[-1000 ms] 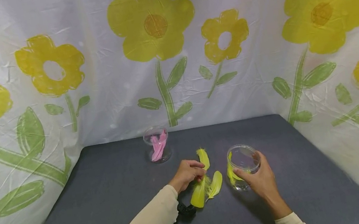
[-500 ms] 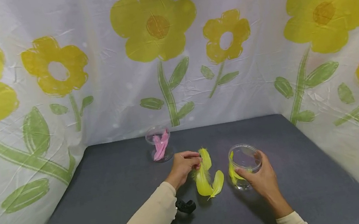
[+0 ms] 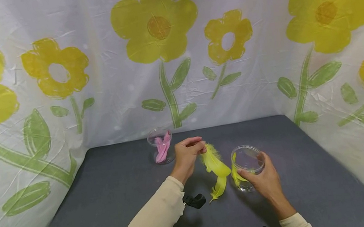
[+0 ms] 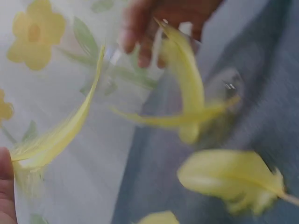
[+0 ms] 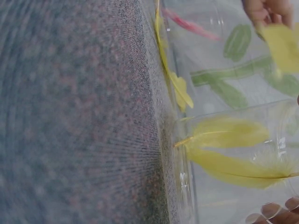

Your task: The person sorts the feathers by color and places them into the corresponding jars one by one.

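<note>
My left hand (image 3: 188, 157) pinches a yellow feather (image 3: 217, 163) by one end, raised above the table, its broad tip pointing toward the jar. A clear jar (image 3: 249, 161) stands upright in the grip of my right hand (image 3: 269, 184), thumb on the near side. Yellow feathers (image 5: 229, 133) lean inside this jar in the right wrist view. Below the raised feather, a loose yellow feather (image 3: 219, 189) lies on the table. In the left wrist view, that loose feather (image 4: 229, 177) shows whole, and part of another yellow feather (image 4: 160, 218) shows at the bottom edge.
A second clear jar (image 3: 154, 143) with pink feathers (image 3: 163, 149) inside stands at the back, left of centre. The dark grey tabletop (image 3: 115, 185) meets a white curtain (image 3: 110, 100) printed with yellow flowers. Black wrist devices (image 3: 195, 201) sit under both wrists.
My left hand has lifted the yellow feather off the table and swung its tip right, toward the jar. My right hand and the jar have stayed in place.
</note>
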Available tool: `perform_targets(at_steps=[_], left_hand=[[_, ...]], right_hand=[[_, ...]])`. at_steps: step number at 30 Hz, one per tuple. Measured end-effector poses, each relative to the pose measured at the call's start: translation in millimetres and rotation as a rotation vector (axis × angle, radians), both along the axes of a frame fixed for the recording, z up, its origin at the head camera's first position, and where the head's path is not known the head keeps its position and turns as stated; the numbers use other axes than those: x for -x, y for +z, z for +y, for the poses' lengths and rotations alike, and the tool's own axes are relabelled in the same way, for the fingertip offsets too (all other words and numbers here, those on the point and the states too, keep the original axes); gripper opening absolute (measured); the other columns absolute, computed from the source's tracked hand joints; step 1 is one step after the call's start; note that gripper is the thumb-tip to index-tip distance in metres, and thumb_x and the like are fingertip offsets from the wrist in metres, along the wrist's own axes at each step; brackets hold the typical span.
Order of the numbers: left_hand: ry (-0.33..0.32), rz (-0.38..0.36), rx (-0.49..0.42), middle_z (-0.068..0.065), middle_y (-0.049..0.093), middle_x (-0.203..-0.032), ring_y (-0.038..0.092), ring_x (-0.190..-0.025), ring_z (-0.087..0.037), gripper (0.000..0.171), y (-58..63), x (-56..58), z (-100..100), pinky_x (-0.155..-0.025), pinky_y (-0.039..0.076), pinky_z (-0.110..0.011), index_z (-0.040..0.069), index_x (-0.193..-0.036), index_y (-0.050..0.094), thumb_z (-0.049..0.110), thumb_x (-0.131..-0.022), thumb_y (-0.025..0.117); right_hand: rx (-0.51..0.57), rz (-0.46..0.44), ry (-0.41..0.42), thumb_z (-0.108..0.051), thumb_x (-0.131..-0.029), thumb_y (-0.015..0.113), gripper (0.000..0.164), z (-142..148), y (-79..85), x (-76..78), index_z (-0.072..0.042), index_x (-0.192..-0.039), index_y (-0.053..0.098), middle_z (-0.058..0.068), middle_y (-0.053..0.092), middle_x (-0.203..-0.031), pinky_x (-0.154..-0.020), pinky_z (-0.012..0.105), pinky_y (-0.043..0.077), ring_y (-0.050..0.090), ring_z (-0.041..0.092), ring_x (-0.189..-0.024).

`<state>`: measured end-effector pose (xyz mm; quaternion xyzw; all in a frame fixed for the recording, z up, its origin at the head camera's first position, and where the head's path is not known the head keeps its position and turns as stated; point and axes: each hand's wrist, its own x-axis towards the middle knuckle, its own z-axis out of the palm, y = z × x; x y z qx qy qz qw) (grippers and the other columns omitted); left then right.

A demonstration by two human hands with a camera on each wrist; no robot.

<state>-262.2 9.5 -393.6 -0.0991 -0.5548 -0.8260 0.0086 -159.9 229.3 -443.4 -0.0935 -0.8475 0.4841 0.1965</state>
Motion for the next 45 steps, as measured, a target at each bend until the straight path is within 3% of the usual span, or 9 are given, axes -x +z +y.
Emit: perform_targets(at_steps=[8,16,24,30,37,45], left_hand=[[0.092,0.04,-0.102,-0.017,0.066,-0.085,0.067,-0.067,-0.021,0.02,21.9,0.0,17.9,-0.068,0.056,-0.037,-0.011,-0.1,0.068,-0.01,-0.08,0.071],[0.148,0.117,-0.101,-0.017,0.065,-0.086,0.067,-0.068,-0.02,0.019,33.2,-9.1,49.7,-0.069,0.056,-0.037,-0.01,-0.101,0.068,-0.01,-0.083,0.069],[0.15,0.164,-0.005,-0.012,0.067,-0.088,0.067,-0.073,-0.024,0.018,23.7,-21.1,75.8,-0.069,0.056,-0.036,0.0,-0.101,0.072,-0.003,-0.084,0.072],[0.157,0.179,0.064,-0.016,0.069,-0.091,0.068,-0.077,-0.029,0.017,14.9,-27.9,85.7,-0.067,0.056,-0.034,-0.001,-0.1,0.072,-0.004,-0.083,0.071],[0.097,0.17,0.089,-0.019,0.069,-0.092,0.068,-0.08,-0.035,0.019,4.3,-38.4,95.0,-0.068,0.056,-0.036,-0.003,-0.102,0.071,-0.005,-0.083,0.071],[0.021,0.129,0.096,-0.016,0.07,-0.089,0.069,-0.076,-0.028,0.017,-8.1,-45.0,101.6,-0.066,0.056,-0.034,0.0,-0.099,0.072,-0.005,-0.082,0.072]], right_hand=[[-0.001,-0.016,0.003,-0.039,-0.073,0.084,0.099,-0.1,-0.8,0.9,0.0,-0.146,0.029,0.023,0.041,-0.141,-0.1,0.057,0.032,0.039,0.039,-0.127],[-0.006,-0.01,0.005,-0.041,-0.073,0.084,0.1,0.6,0.8,1.7,-0.001,-0.146,0.029,0.022,0.041,-0.14,-0.098,0.058,0.033,0.04,0.039,-0.126],[0.016,-0.026,0.019,-0.043,-0.072,0.084,0.103,0.6,0.3,3.9,-0.002,-0.148,0.027,0.021,0.038,-0.143,-0.098,0.056,0.034,0.039,0.037,-0.127],[0.013,-0.03,0.015,-0.042,-0.072,0.084,0.103,0.3,0.7,4.1,-0.003,-0.148,0.027,0.021,0.038,-0.144,-0.1,0.057,0.032,0.039,0.038,-0.128],[-0.003,-0.017,0.012,-0.044,-0.072,0.083,0.101,1.7,-0.2,2.4,-0.003,-0.146,0.029,0.02,0.04,-0.142,-0.1,0.057,0.032,0.04,0.038,-0.126],[0.003,-0.008,0.008,-0.041,-0.072,0.084,0.099,4.0,-3.0,1.2,-0.003,-0.145,0.03,0.021,0.041,-0.14,-0.098,0.055,0.035,0.043,0.038,-0.123]])
